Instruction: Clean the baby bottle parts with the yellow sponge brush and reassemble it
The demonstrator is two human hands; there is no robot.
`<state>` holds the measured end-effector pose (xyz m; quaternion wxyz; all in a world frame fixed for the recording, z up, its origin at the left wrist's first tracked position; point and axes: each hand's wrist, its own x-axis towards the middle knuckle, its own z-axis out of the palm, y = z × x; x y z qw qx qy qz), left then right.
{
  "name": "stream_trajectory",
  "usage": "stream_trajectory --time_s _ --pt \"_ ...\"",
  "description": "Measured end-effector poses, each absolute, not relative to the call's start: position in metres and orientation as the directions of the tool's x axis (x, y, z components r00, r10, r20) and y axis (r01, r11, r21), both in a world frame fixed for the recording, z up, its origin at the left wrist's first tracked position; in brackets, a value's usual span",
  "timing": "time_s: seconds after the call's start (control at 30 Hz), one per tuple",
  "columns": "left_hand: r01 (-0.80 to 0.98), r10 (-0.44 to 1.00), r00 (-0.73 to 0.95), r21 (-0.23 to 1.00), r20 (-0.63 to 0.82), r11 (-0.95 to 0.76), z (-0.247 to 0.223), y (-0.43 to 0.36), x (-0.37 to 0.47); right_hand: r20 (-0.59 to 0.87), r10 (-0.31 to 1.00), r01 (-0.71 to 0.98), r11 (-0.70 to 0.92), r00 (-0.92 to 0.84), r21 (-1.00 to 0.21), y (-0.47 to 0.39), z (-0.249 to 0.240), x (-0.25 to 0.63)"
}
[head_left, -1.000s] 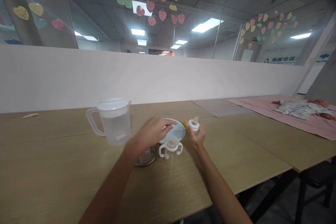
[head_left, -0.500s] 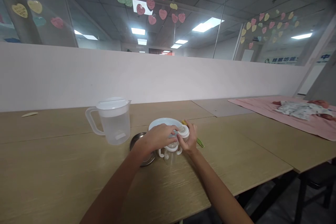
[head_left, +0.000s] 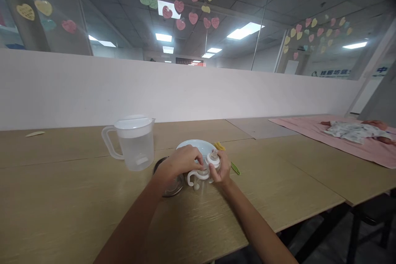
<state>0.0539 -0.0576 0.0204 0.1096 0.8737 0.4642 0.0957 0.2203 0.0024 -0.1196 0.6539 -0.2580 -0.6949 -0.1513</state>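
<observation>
A clear baby bottle (head_left: pixel 202 185) with white side handles stands upright on the table. My right hand (head_left: pixel 223 170) is closed around a white bottle collar with a clear teat (head_left: pixel 213 157), held just above and to the right of the bottle's mouth. My left hand (head_left: pixel 185 160) reaches over the bottle from the left. Its fingertips are pinched together at the bottle's mouth; what lies between them is hidden. Behind both hands sits a white bowl (head_left: pixel 198 144). A round metal dish (head_left: pixel 173 189) is partly covered by my left forearm.
A lidded plastic jug (head_left: pixel 136 148) stands at the left. Beyond my right hand lie a yellow item (head_left: pixel 219 146) and a green-handled item (head_left: pixel 235 168). A clothed baby doll (head_left: pixel 349 130) rests on a pink cloth (head_left: pixel 312 126) at far right. A white wall (head_left: pixel 185 90) runs behind the table.
My left hand's fingers have drawn away from the teat and curled down to the bottle's mouth. My right hand has tilted the collar more upright, with the teat now pointing up.
</observation>
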Motion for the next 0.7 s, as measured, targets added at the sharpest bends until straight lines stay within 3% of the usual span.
stream_trajectory --time_s 0.37,0.53,0.7 --pt "0.796 0.84 0.542 0.309 0.019 -0.521 0.0164 -0.0525 0.0522 0.978 0.162 0.531 0.844 -0.128 -0.07 -0.0041 -0.1191 0.2134" --pt "0.776 0.828 0.554 0.305 0.087 -0.552 0.0143 -0.0521 0.05 0.959 0.227 0.52 0.847 -0.171 -0.109 -0.0034 -0.1205 0.2139" --pt "0.786 0.843 0.536 0.338 0.047 -0.518 0.0154 -0.0537 0.0467 0.924 0.302 0.485 0.86 -0.234 -0.158 -0.0056 -0.1196 0.2134"
